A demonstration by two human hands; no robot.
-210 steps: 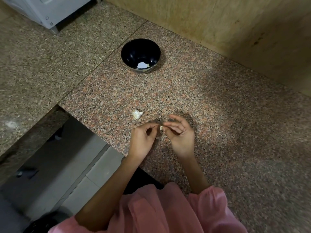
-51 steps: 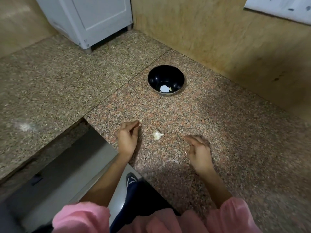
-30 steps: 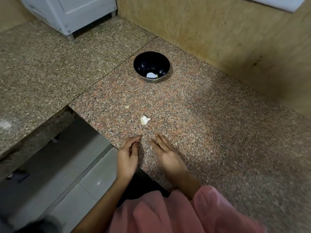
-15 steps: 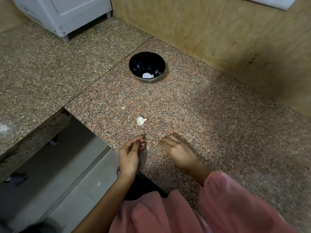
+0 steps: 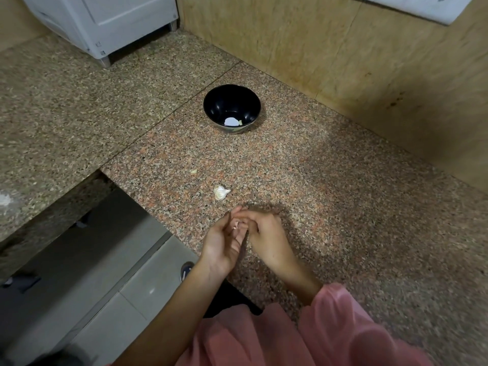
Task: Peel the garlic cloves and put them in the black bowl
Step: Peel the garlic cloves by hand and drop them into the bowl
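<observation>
Head view: hands together, lower centre. Left hand (image 5: 223, 244) palm-up, cradling pale garlic scrap (image 5: 235, 225); right hand (image 5: 266, 233) fingers curled onto it, pinch unclear. Garlic chunk (image 5: 220, 192) just above; black bowl (image 5: 211, 109) upper centre.

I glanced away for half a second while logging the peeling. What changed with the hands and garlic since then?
Both hands left the speckled granite counter and met: the left hand turned palm up with a small pale bit on it, the right hand closing in over its fingers; a pinch is unclear. The white garlic piece, the pale scrap and the black round bowl stayed put.
</observation>
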